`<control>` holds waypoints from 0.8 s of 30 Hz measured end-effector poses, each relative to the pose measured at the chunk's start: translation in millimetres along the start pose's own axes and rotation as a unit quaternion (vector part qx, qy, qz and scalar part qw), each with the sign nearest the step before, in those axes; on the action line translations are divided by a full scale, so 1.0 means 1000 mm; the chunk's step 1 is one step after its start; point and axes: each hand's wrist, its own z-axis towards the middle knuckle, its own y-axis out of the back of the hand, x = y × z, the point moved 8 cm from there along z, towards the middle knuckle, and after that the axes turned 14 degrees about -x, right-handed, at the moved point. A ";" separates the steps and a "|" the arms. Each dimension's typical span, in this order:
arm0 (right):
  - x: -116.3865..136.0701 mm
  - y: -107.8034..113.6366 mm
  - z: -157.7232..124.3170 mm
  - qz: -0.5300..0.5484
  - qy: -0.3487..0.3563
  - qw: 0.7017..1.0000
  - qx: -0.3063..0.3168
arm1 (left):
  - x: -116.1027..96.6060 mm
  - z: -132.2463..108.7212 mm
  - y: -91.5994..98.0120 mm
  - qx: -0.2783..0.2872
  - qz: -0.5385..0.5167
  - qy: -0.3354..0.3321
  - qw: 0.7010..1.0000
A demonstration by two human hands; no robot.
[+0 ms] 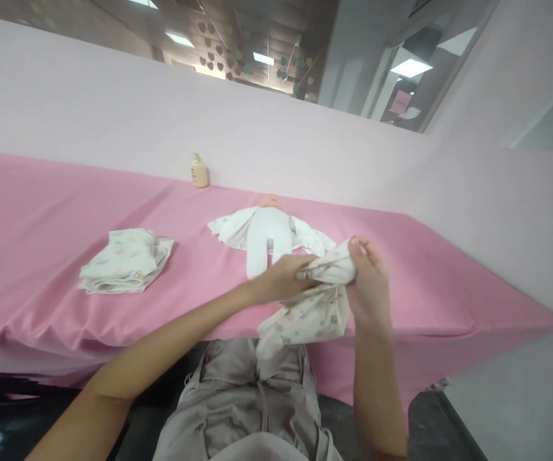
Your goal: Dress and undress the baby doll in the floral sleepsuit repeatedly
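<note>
A white baby garment with a small print is held up in front of me at the table's near edge. My left hand is closed on its left side, with some fingers hidden in the cloth. At the upper right end, my right hand pinches a bunched part between thumb and fingers. Just beyond my hands a baby doll in pale clothing lies on its back, head toward the wall. Beneath the doll a white printed top is spread out, its sleeves to both sides.
A stack of folded printed cloths lies on the left of the pink-covered table. Against the wall stands a pump bottle of pale yellow liquid. Above the wall panel is a window. The tablecloth's edge hangs down near my legs.
</note>
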 end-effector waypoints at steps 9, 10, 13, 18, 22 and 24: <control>0.121 -0.019 0.040 -0.051 0.269 0.959 0.073 | -0.021 0.035 0.159 -0.240 0.058 0.031 0.968; 0.118 -0.022 0.053 -0.067 0.276 0.955 0.082 | -0.020 0.037 0.171 -0.258 0.062 0.032 0.964; 0.071 -0.037 0.107 -0.109 0.222 0.965 0.091 | 0.009 0.048 0.184 -0.267 0.080 0.044 0.959; -0.061 -0.083 0.118 -0.265 0.202 0.941 0.061 | 0.101 0.048 0.137 -0.243 0.223 0.016 0.944; -0.153 -0.131 0.059 -0.320 0.223 0.891 0.234 | 0.158 0.026 0.067 -0.107 0.255 -0.031 0.961; -0.176 -0.134 0.047 -0.370 0.255 0.859 0.246 | 0.172 0.017 0.057 -0.118 0.274 -0.033 0.954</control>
